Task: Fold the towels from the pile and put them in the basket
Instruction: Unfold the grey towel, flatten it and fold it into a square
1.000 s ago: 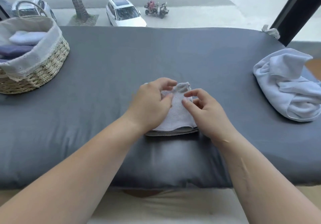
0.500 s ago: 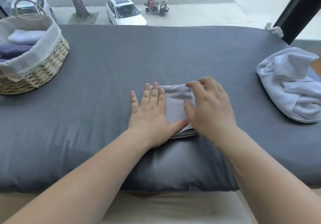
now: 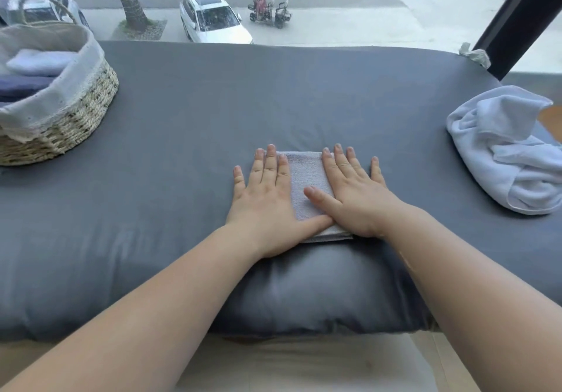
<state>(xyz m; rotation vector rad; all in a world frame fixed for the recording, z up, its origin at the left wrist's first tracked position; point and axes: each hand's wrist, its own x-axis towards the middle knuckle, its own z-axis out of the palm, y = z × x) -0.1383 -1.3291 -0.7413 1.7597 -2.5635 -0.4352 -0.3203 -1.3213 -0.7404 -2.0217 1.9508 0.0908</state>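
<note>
Grey towel, right of the basket: you are pressing the fold, left hand and right hand spread flat. Next: gripping it.

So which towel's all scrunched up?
The white towel, far right. The grey towel under the left hand and right hand is folded, as are those in the basket.

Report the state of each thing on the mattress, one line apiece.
Grey towel: folded small, flat on the mattress, under both hands.
Left hand: open, pressing the towel's left side.
Right hand: open, pressing its right side.
Basket: upright, holds folded towels.
White towel pile: crumpled, unfolded, untouched.
</note>
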